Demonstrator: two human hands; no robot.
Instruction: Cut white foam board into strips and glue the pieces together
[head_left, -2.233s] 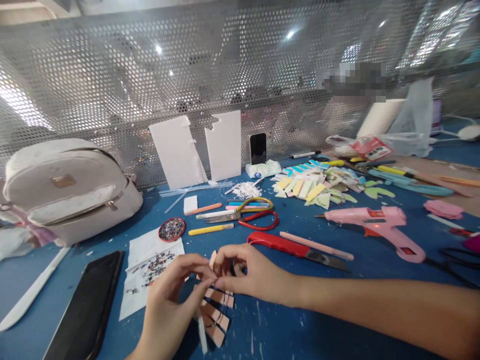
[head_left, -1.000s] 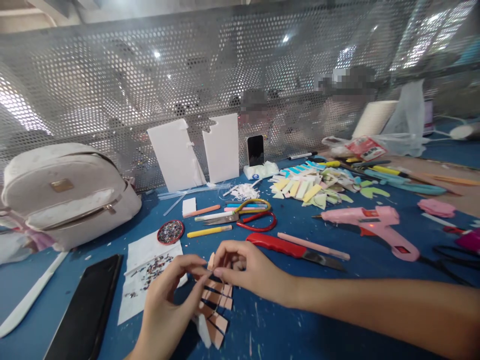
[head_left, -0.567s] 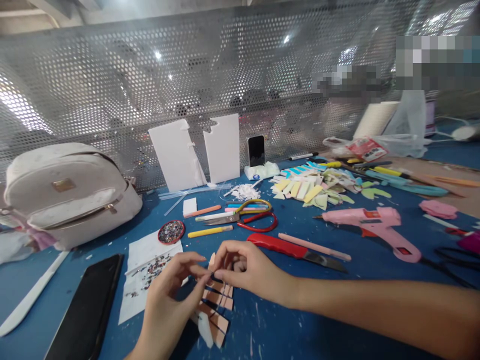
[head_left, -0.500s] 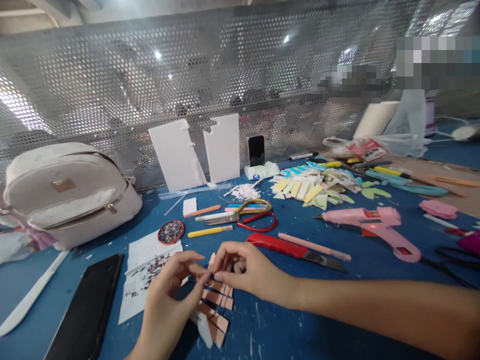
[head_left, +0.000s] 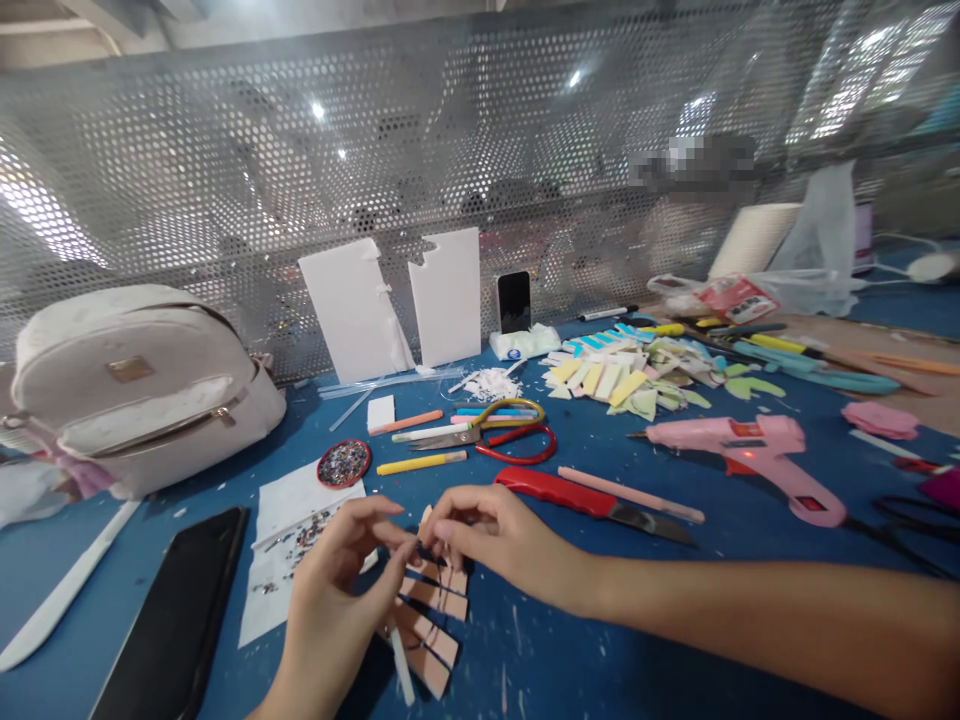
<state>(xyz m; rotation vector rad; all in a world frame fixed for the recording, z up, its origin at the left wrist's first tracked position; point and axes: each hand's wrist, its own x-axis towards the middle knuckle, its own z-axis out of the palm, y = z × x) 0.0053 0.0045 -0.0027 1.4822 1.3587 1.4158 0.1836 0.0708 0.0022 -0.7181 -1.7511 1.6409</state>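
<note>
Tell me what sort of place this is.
Probably a craft workbench: a pink glue gun, scissors and a heap of cut coloured scraps lie on the blue table, and the left hand and right hand pinch a pink striped piece. A perforated metal screen backs it.

no legible text, red packet (head_left: 742, 296) print (blurred)

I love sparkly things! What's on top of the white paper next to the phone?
Loose sequins lie scattered on the paper. The left hand, pinching the pink piece, covers its near right part, so anything there is hidden.
</note>
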